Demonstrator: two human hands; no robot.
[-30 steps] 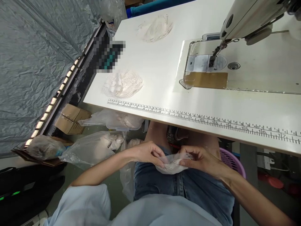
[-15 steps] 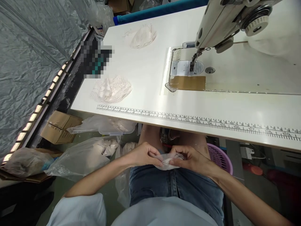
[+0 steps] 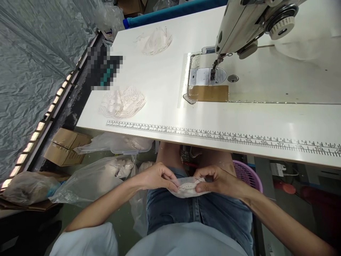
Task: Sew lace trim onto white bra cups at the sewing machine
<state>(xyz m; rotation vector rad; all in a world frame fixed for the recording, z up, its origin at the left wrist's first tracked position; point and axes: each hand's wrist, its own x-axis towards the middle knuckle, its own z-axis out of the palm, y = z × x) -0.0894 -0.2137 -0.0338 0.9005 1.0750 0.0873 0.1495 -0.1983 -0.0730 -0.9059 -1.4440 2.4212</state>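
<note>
A small piece of white lace-trimmed fabric [image 3: 186, 190] is stretched between my two hands, above my lap. My left hand [image 3: 160, 178] pinches its left end between thumb and fingers. At the other end, my right hand [image 3: 215, 181] grips the edge with thumb and forefinger, and a thin dark thread shows beside the fingers. A strip of lace runs along the middle of the piece. What the finished shape of the fabric is, I cannot tell.
In front of me stands a white sewing table with a printed ruler [image 3: 197, 134] along its near edge. It bears a sewing machine [image 3: 234, 28], a white lace piece [image 3: 125, 102] and a sheer white piece [image 3: 157, 42]. Plastic bags [image 3: 87, 177], a cardboard box [image 3: 65, 145] and a purple basket [image 3: 247, 174] are below.
The fabric is spread wider between my hands, with more of its lace strip showing. My right hand has shifted slightly right and my left slightly left. The view has moved a little.
</note>
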